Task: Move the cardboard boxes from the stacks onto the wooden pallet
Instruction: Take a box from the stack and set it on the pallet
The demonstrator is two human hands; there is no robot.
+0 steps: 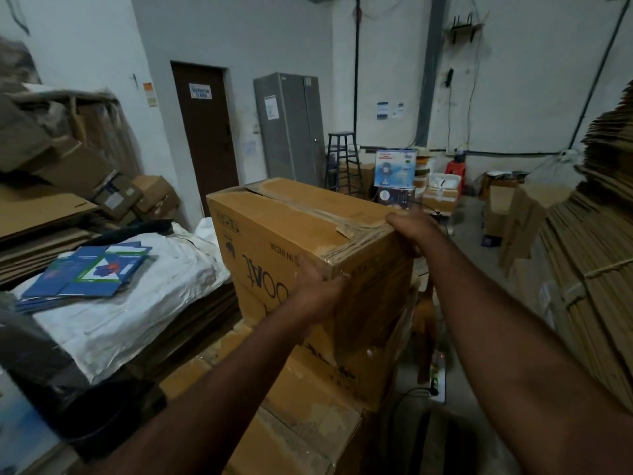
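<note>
The top cardboard box (pixel 294 234), its lid taped and torn along the seam, sits on a stack of boxes (pixel 308 406) in the middle of the room, printed side facing the person. The left hand (pixel 317 289) lies against that near face by the corner edge with fingers spread flat on the cardboard, while the right hand (pixel 412 231) curls its fingers over the far right top corner. To the left a white sheet (pixel 137 303) carries blue folders (pixel 89 272); flattened cardboard (pixel 596 269) is piled at right.
</note>
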